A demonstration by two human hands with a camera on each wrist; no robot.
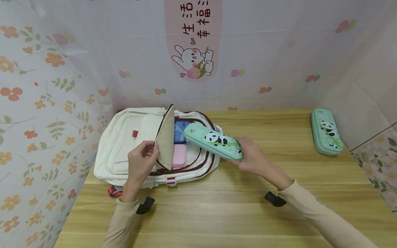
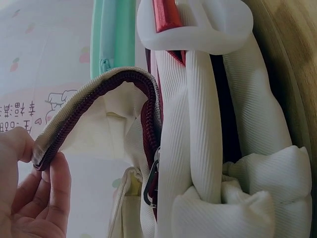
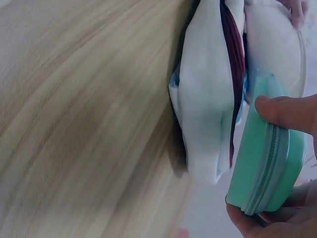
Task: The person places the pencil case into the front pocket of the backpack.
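Observation:
A cream backpack (image 1: 124,137) with dark red zips lies on the table. My left hand (image 1: 143,159) pinches the zipped edge of its front flap (image 1: 165,137) and holds it raised; the left wrist view shows that zip edge (image 2: 94,101) between thumb and fingers. Inside the opened compartment are a blue item (image 1: 181,132) and a pink case (image 1: 179,155). My right hand (image 1: 252,156) grips one end of a mint green panda pencil case (image 1: 214,140), its far end over the opening. In the right wrist view, thumb and fingers clasp the pencil case (image 3: 267,158) across its zipped side.
A second mint panda pencil case (image 1: 327,132) lies at the table's back right. The wooden table (image 1: 217,213) meets printed cloth walls (image 1: 248,55) behind and at both sides. A red strap (image 1: 114,191) sticks out from the backpack's lower left.

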